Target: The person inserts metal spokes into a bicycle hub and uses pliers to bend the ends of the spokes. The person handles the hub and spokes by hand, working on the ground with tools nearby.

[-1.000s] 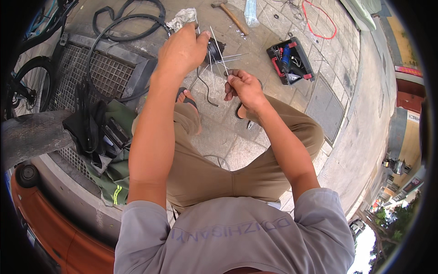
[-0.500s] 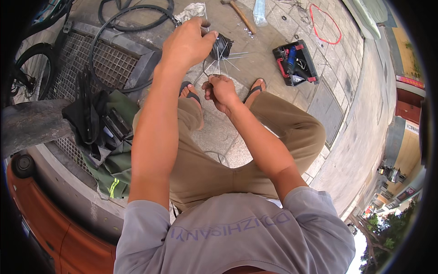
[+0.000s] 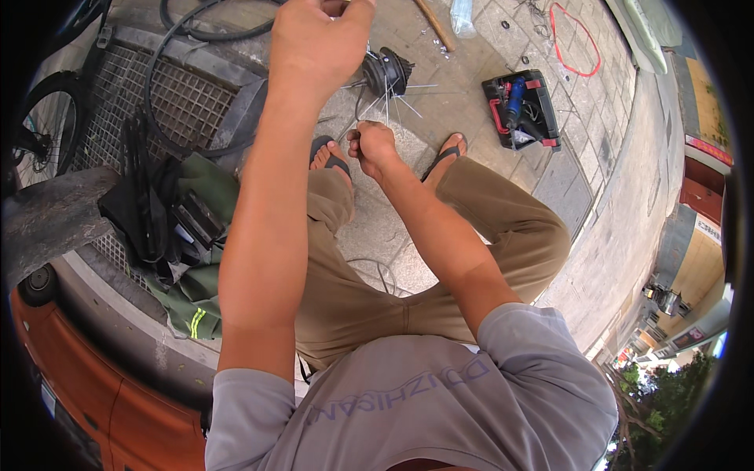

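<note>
A black wheel hub with a toothed end lies on the paving beyond my feet. Several thin metal spokes stick out from it in different directions. My left hand is raised at the top edge, left of the hub. Its fingers curl toward the thumb and are partly cut off by the picture edge, so what they hold is hidden. Just on the near side of the hub, my right hand is closed around the end of a dark cable that curves up toward the hub.
An open toolbox with a blue tool stands at the right. Beyond the hub lie a hammer handle and a red loop. At left are a black tyre, a metal grate, a dark bag and a bicycle wheel.
My left hand has moved up and away from the hub, to the top edge. My right hand stays almost in place with the cable. The view has shifted slightly.
</note>
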